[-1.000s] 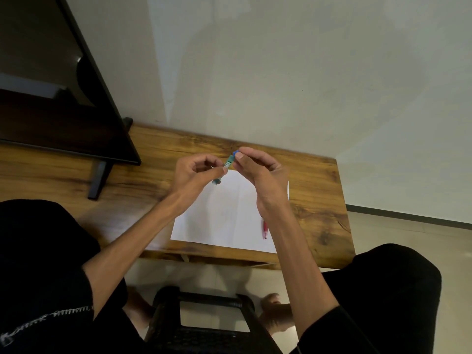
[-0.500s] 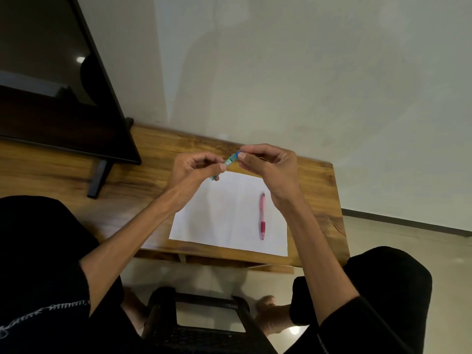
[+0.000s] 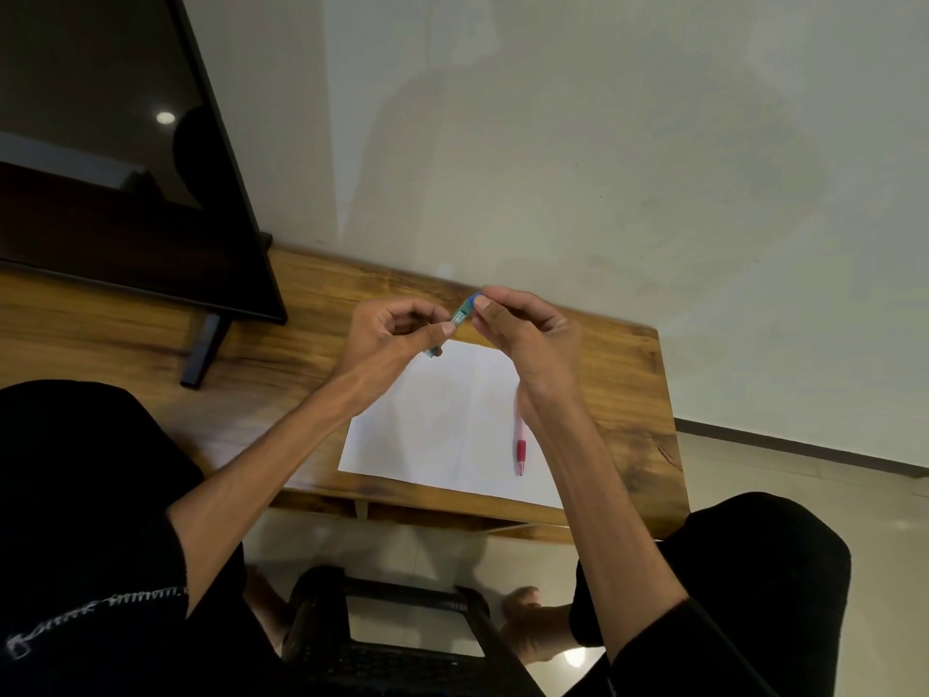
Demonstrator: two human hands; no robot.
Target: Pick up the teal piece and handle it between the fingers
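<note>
At the far left a flat black screen (image 3: 100, 193) stands on a thin dark foot on the table (image 3: 301, 304), a glossy slab of knotty brown wood. Next comes the left hand (image 3: 387, 339), fingers curled, thumb and forefinger pinching the lower half of a small green tube (image 3: 458, 316); its pale label carries print too small to read. The tube slants up to the right, held in the air just above the far edge of a white sheet (image 3: 432, 425) lying flat on the table. The right hand (image 3: 523, 334) pinches the tube's blue cap end between thumb and fingertips. Half a second ago both hands gripped it the same way, though the right wrist has since swung in over the red pen (image 3: 521, 447), hiding its upper half; the pen lies on the sheet's right side.
</note>
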